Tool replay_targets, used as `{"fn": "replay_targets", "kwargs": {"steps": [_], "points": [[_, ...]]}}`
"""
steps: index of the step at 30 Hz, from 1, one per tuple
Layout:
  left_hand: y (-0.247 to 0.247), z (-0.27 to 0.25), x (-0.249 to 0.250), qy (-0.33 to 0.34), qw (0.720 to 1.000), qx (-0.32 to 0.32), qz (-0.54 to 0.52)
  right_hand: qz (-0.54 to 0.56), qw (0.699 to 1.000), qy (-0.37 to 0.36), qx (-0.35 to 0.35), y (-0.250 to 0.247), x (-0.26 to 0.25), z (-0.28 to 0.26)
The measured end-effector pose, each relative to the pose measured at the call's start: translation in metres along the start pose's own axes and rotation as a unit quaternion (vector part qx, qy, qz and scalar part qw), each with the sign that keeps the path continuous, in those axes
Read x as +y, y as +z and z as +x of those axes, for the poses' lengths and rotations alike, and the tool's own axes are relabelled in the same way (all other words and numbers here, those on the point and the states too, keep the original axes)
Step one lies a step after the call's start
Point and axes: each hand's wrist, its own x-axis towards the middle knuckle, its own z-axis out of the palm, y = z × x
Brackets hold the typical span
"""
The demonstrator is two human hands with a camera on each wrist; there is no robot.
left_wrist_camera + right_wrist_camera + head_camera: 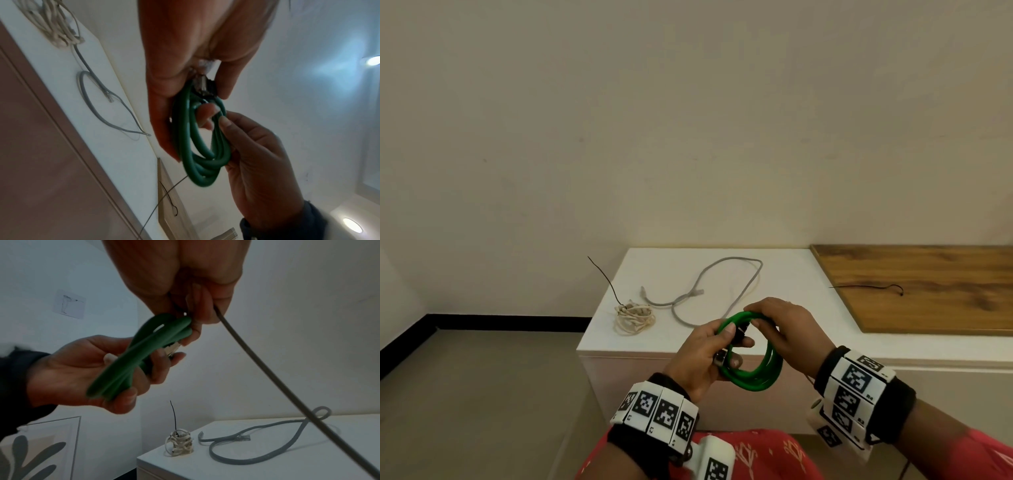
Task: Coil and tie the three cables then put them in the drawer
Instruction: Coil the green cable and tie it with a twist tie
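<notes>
A coiled green cable (756,370) hangs in the air in front of the white cabinet (791,274), held by both hands. My left hand (732,339) grips the coil's near side, with the plug ends (204,87) between thumb and fingers. My right hand (760,322) grips the coil's top and far side. In the right wrist view, the right hand's (195,318) fingers also pinch a thin dark tie (267,369) that trails down to the right. A loose grey cable (722,284) lies on the cabinet top. A white cable bundle (635,318), tied, sits at its left edge.
A wooden board (928,308) lies on the cabinet to the right, with a thin black tie (876,287) on it. The cabinet's pinkish drawer front (41,146) stands below the top and looks closed. Grey floor and a black skirting lie to the left.
</notes>
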Motion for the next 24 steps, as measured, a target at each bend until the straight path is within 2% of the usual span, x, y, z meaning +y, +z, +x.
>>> {"fn": "replay_targets", "kwargs": {"steps": [2, 4, 6, 8, 13, 17, 20, 24], "points": [[0.0, 0.0, -0.003, -0.009, 1.0, 0.024, 0.01, 0.016, 0.999, 0.02, -0.022, -0.002, -0.002, 0.002], [0.001, 0.001, -0.004, -0.012, 0.998, 0.061, 0.011, 0.049, 0.993, 0.066, -0.088, -0.007, -0.007, 0.006], [0.001, 0.003, -0.004, -0.006, 0.995, 0.1, 0.011, 0.088, 0.973, 0.129, -0.172, -0.013, -0.007, 0.009], [-0.001, 0.005, -0.003, 0.003, 0.99, 0.137, 0.02, 0.104, 0.96, 0.153, -0.212, -0.019, -0.006, 0.009], [-0.005, 0.002, -0.005, 0.025, 0.979, 0.201, 0.035, 0.097, 0.976, 0.148, -0.129, -0.023, -0.008, 0.007], [-0.004, -0.001, -0.008, 0.05, 0.97, 0.236, 0.038, 0.134, 0.974, 0.149, -0.105, -0.015, -0.021, 0.0], [0.001, -0.004, -0.01, 0.067, 0.967, 0.242, 0.043, 0.131, 0.972, 0.167, -0.102, -0.005, -0.029, -0.004], [0.011, -0.007, -0.013, 0.079, 0.97, 0.225, 0.045, 0.121, 0.966, 0.221, -0.06, 0.01, -0.028, -0.007]]}}
